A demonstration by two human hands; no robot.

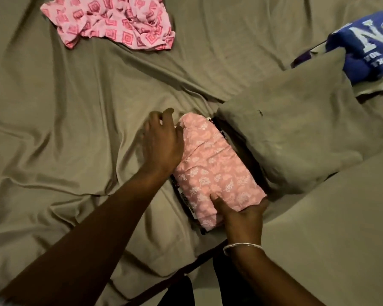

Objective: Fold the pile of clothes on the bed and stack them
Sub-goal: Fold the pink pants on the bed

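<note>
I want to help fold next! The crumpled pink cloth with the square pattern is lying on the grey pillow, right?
Not quite. In the head view the crumpled pink cloth with the square pattern is lying on the grey bedsheet, far from the grey pillow. The pillow sits beside the folded pink floral cloth that both hands are handling.

The dark garment (pixel 224 132) is mostly hidden under the pink folded cloth (pixel 212 166). The blue shirt (pixel 367 47) is cut off by the right edge and blurred.
</note>
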